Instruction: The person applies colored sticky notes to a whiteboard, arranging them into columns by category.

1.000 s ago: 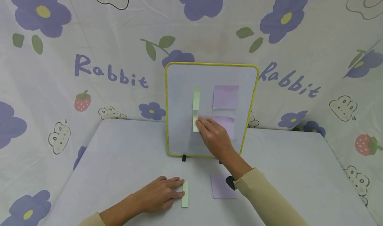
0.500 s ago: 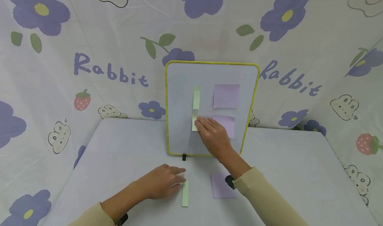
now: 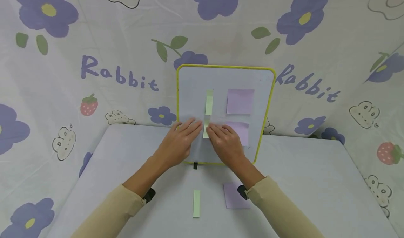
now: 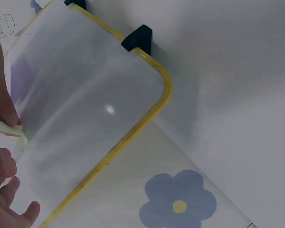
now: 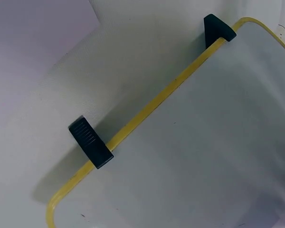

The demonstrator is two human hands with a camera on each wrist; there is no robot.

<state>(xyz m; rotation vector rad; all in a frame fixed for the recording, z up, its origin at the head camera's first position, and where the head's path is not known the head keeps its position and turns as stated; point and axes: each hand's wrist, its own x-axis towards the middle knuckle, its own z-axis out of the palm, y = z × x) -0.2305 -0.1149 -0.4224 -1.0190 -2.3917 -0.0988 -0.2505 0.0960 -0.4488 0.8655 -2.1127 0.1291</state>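
A whiteboard [image 3: 190,87] with a yellow rim stands upright on the table. My right hand [image 3: 226,141] pinches the lower pale green sticky note strip [image 3: 206,133] against the board; in the left wrist view, part of that strip [image 4: 7,128] bends away from the surface. To the left of it, my left hand [image 3: 177,141] is raised at the board with fingers extended, fingertips close to the strip's left edge. Another green strip [image 3: 209,103] sits directly above. Two purple sticky notes are on the right side, an upper one [image 3: 240,101] and a lower one [image 3: 243,133] partly behind my right hand.
On the table before the board lie a narrow green sticky note pad [image 3: 196,204] and a purple pad [image 3: 233,200], the latter partly covered by the right wrist's camera. Black feet [image 5: 90,142] hold the board's lower edge. A patterned cloth [image 3: 126,48] hangs behind.
My left hand has lifted off the green pad on the table and moved up to the board, beside the lower strip. My right hand stays at that strip.
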